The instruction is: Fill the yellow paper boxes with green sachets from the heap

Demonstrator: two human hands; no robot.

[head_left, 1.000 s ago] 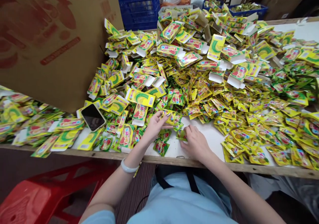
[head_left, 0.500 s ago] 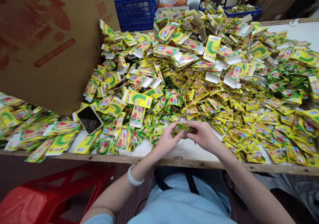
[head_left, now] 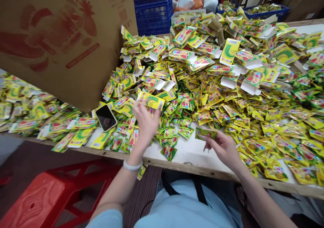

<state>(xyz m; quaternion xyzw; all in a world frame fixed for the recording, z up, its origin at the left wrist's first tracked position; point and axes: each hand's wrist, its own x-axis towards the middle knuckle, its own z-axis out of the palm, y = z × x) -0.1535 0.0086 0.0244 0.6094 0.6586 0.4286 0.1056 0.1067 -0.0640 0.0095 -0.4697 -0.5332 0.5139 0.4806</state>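
My left hand (head_left: 146, 123) is over the pile, slightly blurred, with fingers apart at a flat yellow-green carton (head_left: 155, 102). Whether it touches the carton I cannot tell. Between the thumb and fingers of my right hand (head_left: 224, 148) is a green candy sachet (head_left: 202, 133), held above the white table (head_left: 187, 150). Loose green sachets (head_left: 169, 151) lie between my hands, and yellow sachets (head_left: 255, 145) spread out to the right. Behind them is a heap of open-ended cartons (head_left: 182, 55) with white flaps.
A big brown cardboard box (head_left: 76, 69) leans in at the left, beside a phone (head_left: 106, 117) on the pile. Blue crates (head_left: 153, 13) stand behind the table. A red stool (head_left: 43, 197) is at lower left. One small yellow packet (head_left: 142, 171) shows below the table's wooden edge.
My hands have parted. The left has moved away left to the cartons, while the right keeps the green sachet and has shifted right. The view has turned slightly left.
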